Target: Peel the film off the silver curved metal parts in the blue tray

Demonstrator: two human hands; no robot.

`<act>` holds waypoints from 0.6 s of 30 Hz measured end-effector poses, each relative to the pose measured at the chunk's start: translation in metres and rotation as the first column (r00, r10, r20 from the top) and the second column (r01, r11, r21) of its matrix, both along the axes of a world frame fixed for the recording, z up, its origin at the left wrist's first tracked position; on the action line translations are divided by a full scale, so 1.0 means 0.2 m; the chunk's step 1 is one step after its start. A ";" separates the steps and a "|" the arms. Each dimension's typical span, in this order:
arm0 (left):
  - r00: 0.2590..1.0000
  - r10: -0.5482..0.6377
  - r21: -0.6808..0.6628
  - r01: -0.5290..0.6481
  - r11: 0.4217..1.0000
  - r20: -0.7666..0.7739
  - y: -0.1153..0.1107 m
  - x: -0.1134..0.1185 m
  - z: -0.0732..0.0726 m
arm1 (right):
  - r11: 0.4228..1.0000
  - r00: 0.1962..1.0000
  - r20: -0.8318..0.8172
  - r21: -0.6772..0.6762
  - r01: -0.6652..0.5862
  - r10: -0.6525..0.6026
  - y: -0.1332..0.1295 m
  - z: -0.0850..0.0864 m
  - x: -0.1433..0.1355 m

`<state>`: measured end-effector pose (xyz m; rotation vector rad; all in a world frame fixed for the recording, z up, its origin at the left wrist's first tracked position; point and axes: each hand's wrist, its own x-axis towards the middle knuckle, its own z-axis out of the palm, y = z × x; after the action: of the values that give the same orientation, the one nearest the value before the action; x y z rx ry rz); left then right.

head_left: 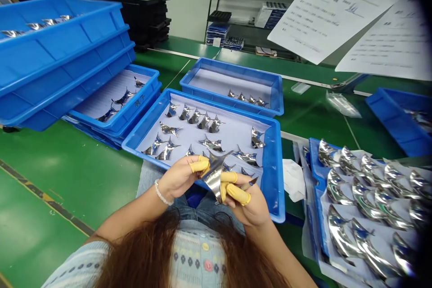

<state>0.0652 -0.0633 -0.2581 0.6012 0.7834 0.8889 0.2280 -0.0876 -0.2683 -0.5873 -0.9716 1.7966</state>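
Between my two hands is a shiny curved metal piece (213,172) with pointed corners, held above the near edge of a blue tray (277,162). My left hand (180,175), with yellow finger cots and a bead bracelet, pinches its left side. On the right side, my right hand (248,198) grips it with yellow-covered fingers. A thin dark pointed thing (250,183) also shows at my right fingers; its kind is unclear. Several similar metal pieces (211,144) lie on white lining in the tray, some partly hidden behind my hands.
Behind stands another blue tray (280,94) with several pieces. Stacked blue bins (67,58) rise at left. Rows of larger shiny pieces (367,202) fill a tray at right, beside a crumpled white cloth (293,180). Paper sheets (337,13) hang at upper right.
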 end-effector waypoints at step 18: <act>0.991 0.118 0.156 -0.106 0.982 -0.067 -0.01 -0.02 0.08 | 0.973 0.993 -0.116 -0.228 -0.032 0.006 0.00 -0.09 0.00</act>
<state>0.0622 -0.0653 -0.2422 0.7337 0.8295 1.0409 0.2283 -0.0869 -0.2873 -0.6115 -0.6986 1.9528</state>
